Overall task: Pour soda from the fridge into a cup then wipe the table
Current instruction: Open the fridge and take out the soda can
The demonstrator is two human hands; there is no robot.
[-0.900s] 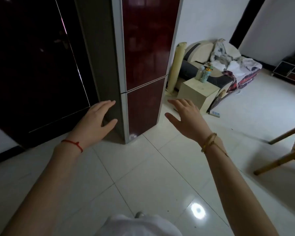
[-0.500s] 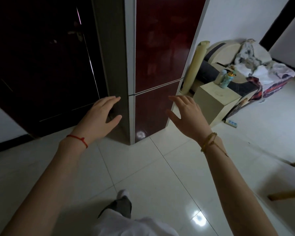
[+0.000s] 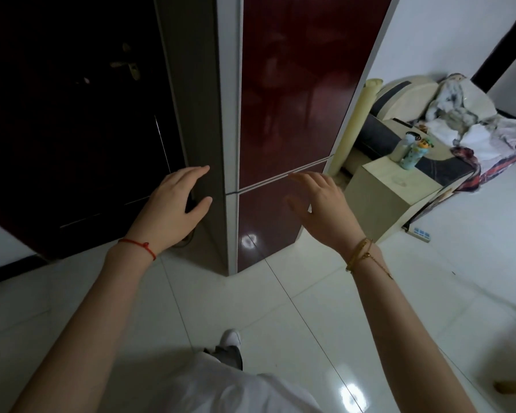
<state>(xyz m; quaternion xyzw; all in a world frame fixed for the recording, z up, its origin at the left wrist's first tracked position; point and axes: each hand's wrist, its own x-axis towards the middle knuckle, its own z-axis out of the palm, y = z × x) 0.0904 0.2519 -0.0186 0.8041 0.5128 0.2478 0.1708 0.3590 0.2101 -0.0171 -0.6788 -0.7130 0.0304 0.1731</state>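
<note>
A tall fridge (image 3: pixel 289 93) with glossy dark red doors and a grey side stands straight ahead, both doors closed, a thin seam between upper and lower door. My left hand (image 3: pixel 173 207) is stretched out with fingers apart, in front of the fridge's grey side, holding nothing. My right hand (image 3: pixel 322 207) is raised with fingers spread, in front of the lower door just below the seam, and is empty too. No soda, cup or cloth is in sight.
A dark door (image 3: pixel 72 114) with a metal handle stands left of the fridge. Right of it are a rolled mat (image 3: pixel 355 123), a cream bedside cabinet (image 3: pixel 382 198) with two bottles, a sofa (image 3: pixel 429 120) piled with clothes, and a power strip (image 3: pixel 419 234) on the white tiled floor.
I have stepped closer to the fridge, which now fills more of the view. Both hands stay raised and open. The wooden table legs at the right have slid almost out of view.
</note>
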